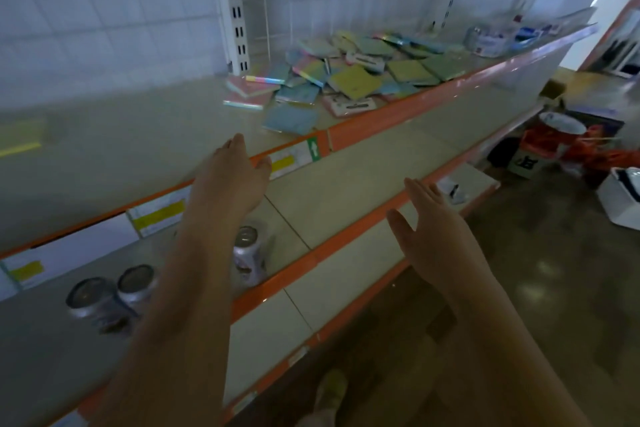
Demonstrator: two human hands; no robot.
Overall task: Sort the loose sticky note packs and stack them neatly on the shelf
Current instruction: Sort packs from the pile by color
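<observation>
Orange edging runs along every shelf front here, and nearest the camera both forearms reach out over it. The left hand (230, 180) lies at the lip of the upper shelf (121, 146), fingers straight and relaxed, holding nothing. The right hand (431, 236) hangs in front of the middle shelf, flat and spread, also empty. Below the left arm a few drink cans (247, 253) stand on the middle shelf.

Further back and to the right on the upper shelf sits the heap of sticky note packs (346, 76), well apart from both hands. Nothing in it looks sorted yet: the packs lie tilted and overlapping, some flat, some propped on their neighbours. They are thin squares in pastel blue, green, yellow and pink, several with striped multicolour edges, and a few carry a printed label. One blue pack (291, 118) lies closest, at the near edge of the pile beside the shelf lip.

Judging by their look, the packs should be light and fairly stiff as paper blocks. If they are film-wrapped, which the blur hides, they may slide on each other. Pinching one by opposite edges, thumb on top, seems the safest hold.

Beyond the pile, some other small goods (495, 38) lie blurred at the far end.
</observation>
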